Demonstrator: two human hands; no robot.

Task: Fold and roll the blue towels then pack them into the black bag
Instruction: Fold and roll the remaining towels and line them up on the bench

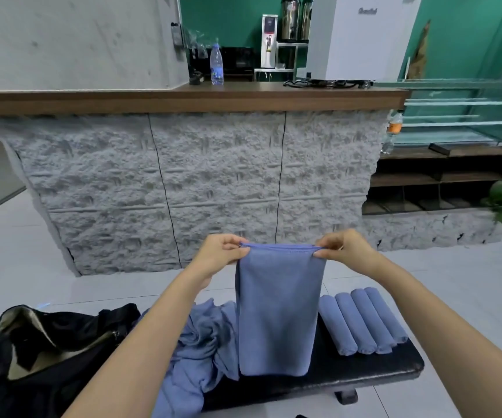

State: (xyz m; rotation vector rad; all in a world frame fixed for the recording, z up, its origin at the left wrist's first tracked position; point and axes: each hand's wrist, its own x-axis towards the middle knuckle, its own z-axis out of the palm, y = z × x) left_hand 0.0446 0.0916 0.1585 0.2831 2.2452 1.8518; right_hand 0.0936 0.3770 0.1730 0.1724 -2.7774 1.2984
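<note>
Blue towel [280, 312] hangs folded, top corners pinched by L hand [219, 254] & R hand [346, 250].

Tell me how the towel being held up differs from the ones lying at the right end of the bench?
The held towel hangs as a flat folded panel; the rolled towels are four tight cylinders. The held towel is pinched at its top corners by the left hand and right hand; the rolled towels lie untouched, side by side on the black bench. Both are the same blue cloth.
</note>
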